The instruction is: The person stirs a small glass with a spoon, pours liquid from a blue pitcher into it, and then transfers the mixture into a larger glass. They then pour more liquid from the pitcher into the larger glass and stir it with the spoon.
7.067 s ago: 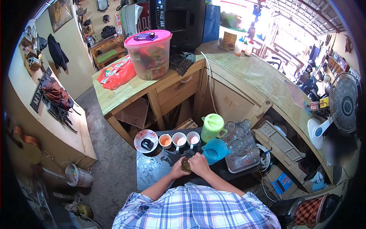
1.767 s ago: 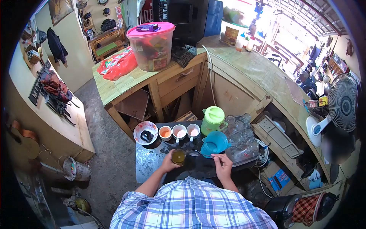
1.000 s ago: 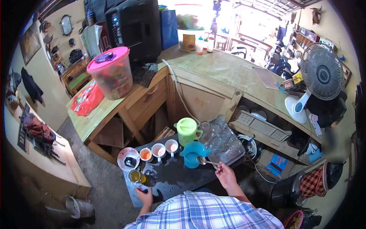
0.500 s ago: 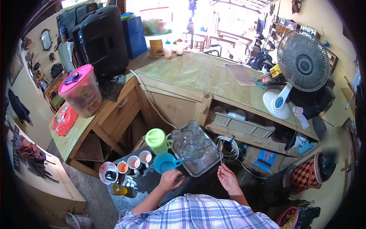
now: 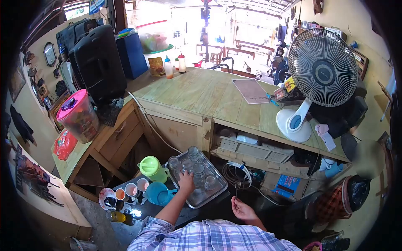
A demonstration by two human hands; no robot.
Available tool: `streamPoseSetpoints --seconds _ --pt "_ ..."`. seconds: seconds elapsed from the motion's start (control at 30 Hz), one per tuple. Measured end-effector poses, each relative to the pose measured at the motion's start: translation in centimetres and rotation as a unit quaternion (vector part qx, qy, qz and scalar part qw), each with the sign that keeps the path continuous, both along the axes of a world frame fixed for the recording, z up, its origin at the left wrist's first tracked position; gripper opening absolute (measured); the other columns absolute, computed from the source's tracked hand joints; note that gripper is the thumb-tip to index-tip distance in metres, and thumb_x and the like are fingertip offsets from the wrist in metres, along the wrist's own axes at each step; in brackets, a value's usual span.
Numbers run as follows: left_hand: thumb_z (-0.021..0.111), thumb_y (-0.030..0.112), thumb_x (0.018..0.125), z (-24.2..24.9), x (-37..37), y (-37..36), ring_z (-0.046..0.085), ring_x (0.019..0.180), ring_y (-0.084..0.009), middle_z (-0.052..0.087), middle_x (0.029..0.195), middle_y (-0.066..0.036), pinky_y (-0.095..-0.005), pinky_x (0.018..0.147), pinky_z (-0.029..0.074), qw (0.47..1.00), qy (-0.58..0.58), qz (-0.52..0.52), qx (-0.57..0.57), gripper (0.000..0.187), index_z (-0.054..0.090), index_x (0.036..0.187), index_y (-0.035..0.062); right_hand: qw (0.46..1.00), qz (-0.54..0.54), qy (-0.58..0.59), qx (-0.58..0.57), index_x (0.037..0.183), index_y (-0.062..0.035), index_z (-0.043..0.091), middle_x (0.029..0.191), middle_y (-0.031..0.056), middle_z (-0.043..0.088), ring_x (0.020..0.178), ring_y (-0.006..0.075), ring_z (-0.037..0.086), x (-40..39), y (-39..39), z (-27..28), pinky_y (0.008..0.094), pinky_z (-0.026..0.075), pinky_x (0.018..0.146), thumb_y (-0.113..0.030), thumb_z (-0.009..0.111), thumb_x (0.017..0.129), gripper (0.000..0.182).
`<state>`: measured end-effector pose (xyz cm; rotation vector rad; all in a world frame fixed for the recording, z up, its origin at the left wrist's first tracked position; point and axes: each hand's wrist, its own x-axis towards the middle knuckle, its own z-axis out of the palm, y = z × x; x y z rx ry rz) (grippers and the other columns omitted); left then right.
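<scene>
My left hand (image 5: 186, 183) reaches over the metal tray (image 5: 217, 195), its fingers closed on a clear drinking glass (image 5: 187, 164). Several other glasses (image 5: 198, 169) stand around it on the tray. Off the tray's right corner, my right hand (image 5: 244, 210) pinches a thin spoon (image 5: 237, 190) that points upward; its tip is small and blurred. Left of the tray are a lime-green lidded pitcher (image 5: 151, 168) and a blue plastic jug (image 5: 159, 194). Beside them stand cups with pinkish and orange contents (image 5: 131, 190), a patterned bowl (image 5: 107, 198) and a jar of yellow liquid (image 5: 115, 216).
A wooden counter (image 5: 184, 94) runs across the front, carrying a white fan (image 5: 295, 123), a speaker (image 5: 98, 62), a pink-lidded tub (image 5: 79, 115) and squeeze bottles (image 5: 168, 67). Coiled white cable (image 5: 239, 175) lies below the shelf. A dark bin (image 5: 333, 201) stands at right.
My left hand has moved from beside the blue jug onto a glass on the tray. My right hand still pinches the spoon, now lower. The head view has shifted.
</scene>
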<state>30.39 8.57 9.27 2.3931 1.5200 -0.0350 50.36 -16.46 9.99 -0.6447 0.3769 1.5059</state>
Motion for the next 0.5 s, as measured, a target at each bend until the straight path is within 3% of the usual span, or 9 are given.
streamPoseSetpoints --seconds 0.03,0.13,0.37,0.5 --pt "0.062 0.016 0.083 -0.7 0.3 0.0 0.037 0.129 -0.043 0.045 0.131 -0.013 -0.0536 0.086 0.05 0.999 -0.021 0.017 0.026 0.032 0.062 0.115 0.0179 1.0 0.003 0.015 -0.013 0.104 -0.0053 0.065 0.103 0.0058 0.067 0.097 0.0152 0.064 0.5 0.1 -0.2 0.0264 0.053 0.088 0.001 0.056 0.093 0.015" --pt "0.059 0.016 0.085 -1.3 0.9 -0.3 0.038 0.127 -0.0429 0.046 0.13 -0.012 -0.053 0.085 0.05 0.998 -0.031 0.045 0.04 0.02 0.068 0.103 0.0163 0.999 0.018 0.035 -0.023 0.103 -0.0039 0.065 0.103 0.0073 0.067 0.098 0.0164 0.064 1.8 0.6 -0.4 0.027 0.053 0.088 0.002 0.055 0.093 0.016" --pt "0.062 0.017 0.083 -0.9 0.9 -1.7 0.041 0.123 -0.0412 0.047 0.13 -0.011 -0.0539 0.083 0.049 0.996 -0.03 0.067 0.047 0.012 0.07 0.092 0.0155 0.998 0.049 0.032 -0.018 0.106 -0.0022 0.064 0.103 0.0084 0.066 0.098 0.0173 0.064 3.4 1.7 0.5 0.0272 0.053 0.089 0.003 0.055 0.093 0.017" --pt "0.067 0.014 0.078 4.6 0.5 -3.7 0.043 0.119 -0.0399 0.049 0.126 -0.012 -0.0526 0.086 0.048 0.985 -0.107 0.097 0.095 0.012 0.069 0.09 0.0132 0.998 0.054 0.034 -0.02 0.106 -0.0014 0.064 0.103 0.0089 0.066 0.099 0.0173 0.063 4.1 1.9 0.4 0.0273 0.052 0.091 0.003 0.055 0.092 0.017"
